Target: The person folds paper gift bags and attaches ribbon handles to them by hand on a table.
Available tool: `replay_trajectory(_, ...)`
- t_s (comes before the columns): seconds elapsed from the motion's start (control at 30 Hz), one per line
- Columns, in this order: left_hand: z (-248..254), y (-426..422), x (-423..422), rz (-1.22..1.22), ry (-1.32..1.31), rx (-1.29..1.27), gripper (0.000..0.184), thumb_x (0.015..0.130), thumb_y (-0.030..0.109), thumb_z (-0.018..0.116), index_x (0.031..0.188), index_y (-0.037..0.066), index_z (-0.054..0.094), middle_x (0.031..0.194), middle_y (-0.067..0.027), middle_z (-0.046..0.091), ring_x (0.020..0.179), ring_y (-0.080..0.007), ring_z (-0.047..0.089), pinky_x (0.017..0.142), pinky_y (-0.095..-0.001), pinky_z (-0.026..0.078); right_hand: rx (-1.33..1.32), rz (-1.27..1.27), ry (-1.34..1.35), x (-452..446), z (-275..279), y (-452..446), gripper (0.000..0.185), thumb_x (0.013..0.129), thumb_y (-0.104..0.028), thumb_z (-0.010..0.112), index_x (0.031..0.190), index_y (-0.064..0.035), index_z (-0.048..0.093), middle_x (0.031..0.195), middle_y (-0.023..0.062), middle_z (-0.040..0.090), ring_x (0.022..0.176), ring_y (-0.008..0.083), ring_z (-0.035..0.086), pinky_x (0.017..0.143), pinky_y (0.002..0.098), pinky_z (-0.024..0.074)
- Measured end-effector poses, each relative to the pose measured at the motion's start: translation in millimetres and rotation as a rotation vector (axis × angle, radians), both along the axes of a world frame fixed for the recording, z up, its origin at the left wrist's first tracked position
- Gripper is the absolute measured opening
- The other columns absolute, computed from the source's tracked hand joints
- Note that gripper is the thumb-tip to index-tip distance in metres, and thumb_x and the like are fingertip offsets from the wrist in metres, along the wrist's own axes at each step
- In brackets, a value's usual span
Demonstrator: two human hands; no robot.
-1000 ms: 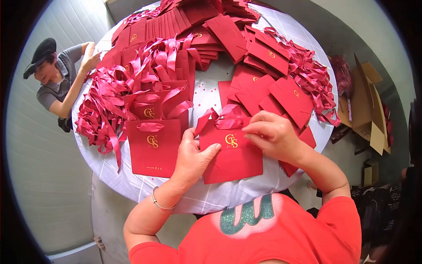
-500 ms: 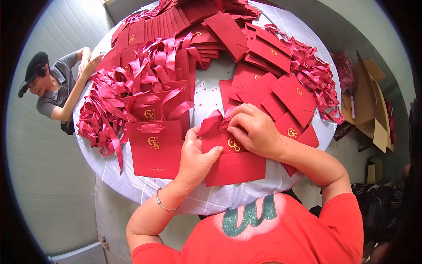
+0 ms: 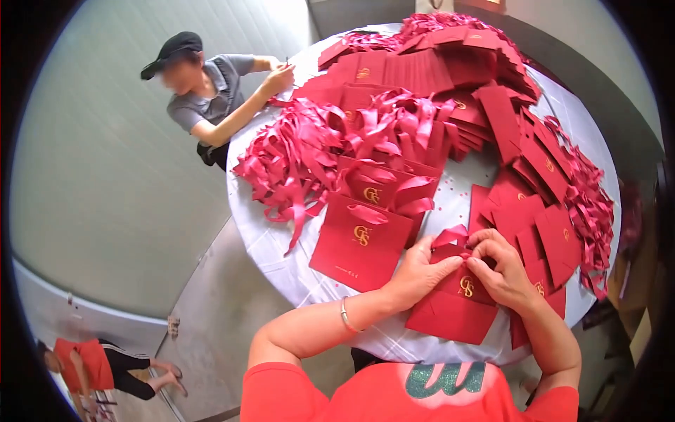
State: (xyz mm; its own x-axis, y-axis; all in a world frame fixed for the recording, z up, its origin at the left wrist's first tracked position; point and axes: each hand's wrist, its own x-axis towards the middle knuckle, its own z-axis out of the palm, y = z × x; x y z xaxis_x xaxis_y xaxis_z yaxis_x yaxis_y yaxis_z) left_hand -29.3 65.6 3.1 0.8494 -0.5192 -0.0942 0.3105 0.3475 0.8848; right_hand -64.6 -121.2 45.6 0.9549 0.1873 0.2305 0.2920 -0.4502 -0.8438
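A red paper bag (image 3: 450, 309) with a gold logo lies flat near the table's front edge. My left hand (image 3: 424, 273) holds its upper left part, thumb on top near the ribbon. The fingers of my right hand (image 3: 500, 267) pinch the pink ribbon (image 3: 451, 236) at the bag's top edge. Just left of my hands, another red bag (image 3: 362, 243) with a ribbon handle rests on more bags of its kind. To the right, flat red bags (image 3: 559, 243) lie in an overlapping pile.
A round table with a white cloth (image 3: 264, 243) carries heaps of pink ribbons (image 3: 299, 151) and rows of red bags (image 3: 422, 70). A person in a cap (image 3: 221, 88) leans at its left edge. Another person (image 3: 88, 362) is at the lower left. Cardboard boxes (image 3: 636, 281) stand at right.
The view has swung left, so the table appears further right and a second person shows. My right hand has moved to the ribbon, and my left thumb is now close to it.
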Motion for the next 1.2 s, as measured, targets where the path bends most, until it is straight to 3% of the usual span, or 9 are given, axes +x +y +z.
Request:
replay_trajectory(0.17,-2,3,-1,-0.010,-0.068,0.066,0.036,0.088,0.012,0.069,0.117,0.000,0.053,0.104,-0.0061,0.064,0.093,-0.0103,0.061,0.078,-0.0254,0.053,0.039,0.042,-0.030,-2,-4,-1,0.013,0.085,-0.009,0.065,0.079,-0.0004,0.056,0.103,0.0124,0.057,0.089,0.0199,0.057,0.073,0.0294,0.0451)
replay_trajectory(0.23,-1,2,-1,0.006,-0.090,0.048,0.036,0.088,0.012,0.069,0.118,0.001,0.053,0.104,-0.0058,0.064,0.093,-0.0101,0.061,0.079,-0.0255,0.053,0.153,0.030,0.154,-3,0,-3,0.014,0.086,-0.006,0.065,0.077,-0.0015,0.055,0.103,0.0110,0.057,0.094,0.0172,0.055,0.081,0.0266,0.0417)
replay_trajectory(0.27,-1,0,-2,0.013,-0.096,0.020,0.036,0.088,0.011,0.069,0.119,0.001,0.053,0.104,-0.0055,0.064,0.093,-0.0101,0.060,0.079,-0.0256,0.053,0.118,0.069,0.011,0,-10,-6,0.014,0.086,-0.005,0.064,0.076,-0.0019,0.055,0.102,0.0110,0.057,0.094,0.0163,0.054,0.081,0.0263,0.0415)
replay_trajectory(0.47,17,3,-6,-0.012,-0.062,0.024,0.030,0.089,0.002,0.064,0.116,0.000,0.052,0.108,-0.0085,0.064,0.095,-0.0128,0.062,0.082,-0.0264,0.054,0.305,0.136,0.186,0,-9,-10,0.015,0.090,-0.011,0.062,0.079,-0.0027,0.057,0.104,0.0076,0.057,0.096,0.0130,0.052,0.084,0.0270,0.0410)
replay_trajectory(0.73,17,3,-10,0.007,-0.085,0.020,0.028,0.090,0.003,0.064,0.115,0.001,0.051,0.108,-0.0075,0.064,0.094,-0.0112,0.062,0.082,-0.0259,0.053,0.256,0.206,0.187,-1,-8,-19,0.015,0.090,-0.011,0.063,0.080,-0.0025,0.057,0.106,0.0074,0.057,0.097,0.0114,0.052,0.084,0.0262,0.0412)
replay_trajectory(0.9,21,9,-6,0.062,-0.089,0.010,0.024,0.090,0.002,0.063,0.113,0.003,0.054,0.104,-0.0062,0.066,0.092,-0.0106,0.062,0.081,-0.0254,0.053,0.110,-0.133,-0.101,-6,18,-33,0.012,0.092,-0.009,0.059,0.086,0.0007,0.062,0.098,0.0080,0.061,0.092,0.0129,0.056,0.082,0.0267,0.0451)
replay_trajectory(1.03,26,12,-7,0.077,-0.121,0.023,0.025,0.090,0.001,0.064,0.113,0.003,0.055,0.105,-0.0048,0.065,0.093,-0.0100,0.061,0.082,-0.0249,0.051,0.037,-0.129,0.311,-14,30,-51,0.022,0.094,-0.017,0.061,0.086,0.0031,0.066,0.080,0.0004,0.062,0.076,0.0081,0.056,0.068,0.0250,0.0461)
replay_trajectory(1.1,25,12,-8,0.059,-0.125,0.006,0.026,0.090,0.001,0.064,0.114,0.003,0.055,0.105,-0.0047,0.065,0.093,-0.0098,0.061,0.083,-0.0248,0.051,0.066,-0.045,0.483,-14,26,-52,0.033,0.093,-0.030,0.063,0.088,0.0018,0.069,0.070,-0.0021,0.060,0.064,0.0051,0.048,0.056,0.0266,0.0401)
replay_trajectory(1.2,24,13,-10,0.034,-0.140,-0.015,0.027,0.090,0.002,0.064,0.115,0.004,0.054,0.105,-0.0044,0.065,0.094,-0.0095,0.060,0.084,-0.0247,0.050,0.275,-0.031,0.538,-11,23,-46,0.025,0.089,-0.023,0.069,0.091,0.0015,0.071,0.076,-0.0017,0.065,0.068,0.0043,0.055,0.061,0.0234,0.0447)
